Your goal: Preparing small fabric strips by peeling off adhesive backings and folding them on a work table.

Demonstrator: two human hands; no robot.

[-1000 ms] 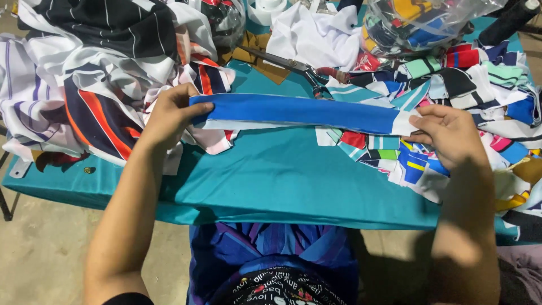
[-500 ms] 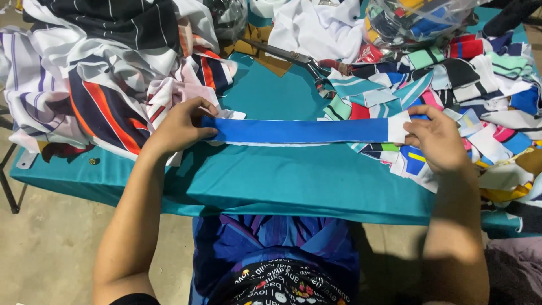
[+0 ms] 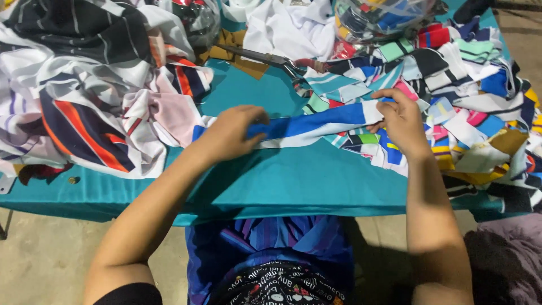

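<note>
The left hand [image 3: 230,133] lies flat on top of a long blue and white cloth strip [image 3: 316,121], fingers bent down a little, pressing one end onto the table. The right hand [image 3: 402,120] pinches the other end of the strip between thumb and fingers. There is one strip in the hands. It lies long ways from left to right across the table, and its right end sits a bit farther from the person than its left end. It rests on the teal table cover [image 3: 271,181], near the front edge.

Just left of the left hand is a big heap of striped cloth [image 3: 96,96] in white, dark blue, orange and pink. Under and around the right hand is a pile of small cut cloth pieces [image 3: 468,101] in many colours, too many to count. Behind the strip lies one pair of scissors [image 3: 271,58], and beside it a white cloth [image 3: 288,28]. One clear bag of scraps [image 3: 378,16] sits at the back.
</note>
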